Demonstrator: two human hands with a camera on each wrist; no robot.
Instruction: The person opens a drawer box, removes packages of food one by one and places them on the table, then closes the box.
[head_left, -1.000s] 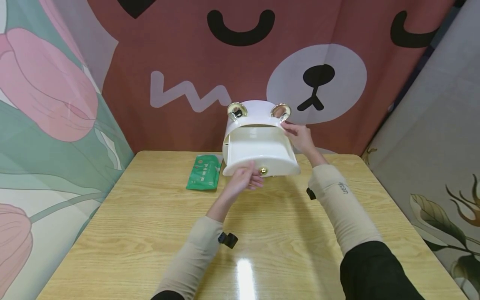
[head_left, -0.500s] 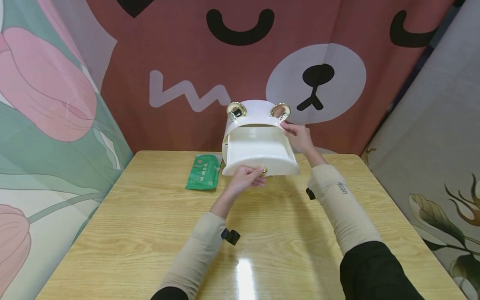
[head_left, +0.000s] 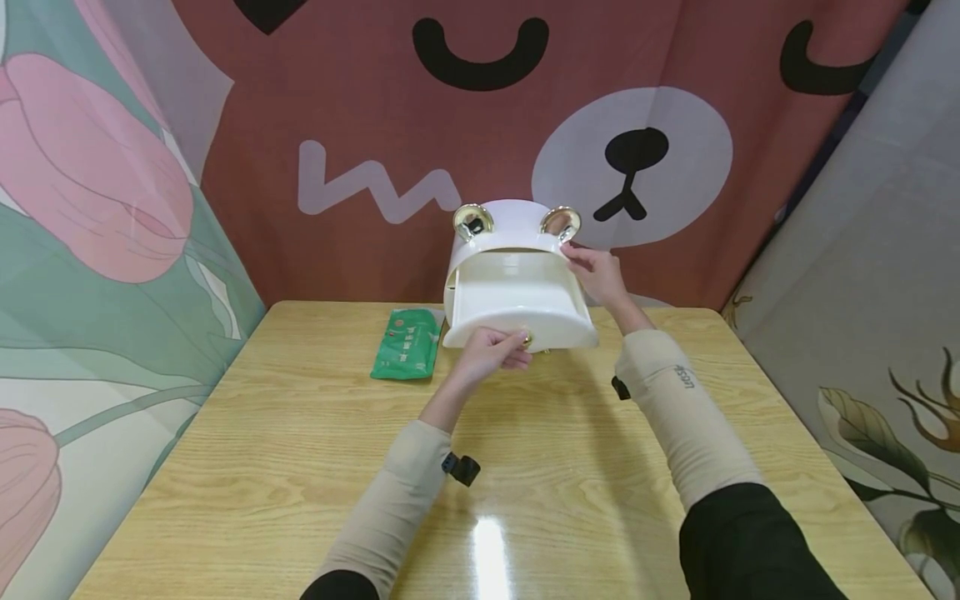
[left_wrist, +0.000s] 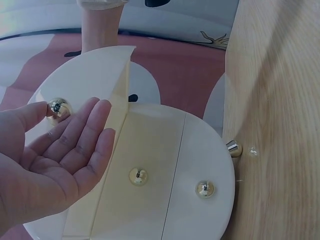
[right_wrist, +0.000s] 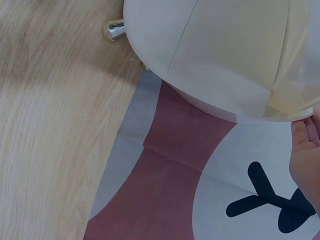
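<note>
A white desktop drawer cabinet point(head_left: 512, 218) with two gold ears stands at the back of the table. Its top drawer point(head_left: 517, 292) is pulled out, and nothing shows inside it. My left hand point(head_left: 487, 354) pinches the gold knob point(left_wrist: 59, 109) on that drawer's front, the other fingers stretched out beside it. Lower drawer fronts point(left_wrist: 155, 145), closed, carry gold knobs of their own. At the cabinet's right side, my right hand point(head_left: 598, 273) touches the upper rim below the right ear point(head_left: 561, 223) with its fingertips. The right wrist view catches only part of that hand, at its right edge.
A green packet point(head_left: 407, 344) with white print lies on the wooden table point(head_left: 555, 467), left of the cabinet. Behind the table hangs a brown bear-print curtain point(head_left: 360, 100). A short gold foot point(right_wrist: 115, 31) juts from the cabinet's lower edge near the tabletop.
My left hand has shifted slightly right along the drawer front and taken the knob between thumb and finger. The drawer front has moved in very slightly. The right hand has stayed put.
</note>
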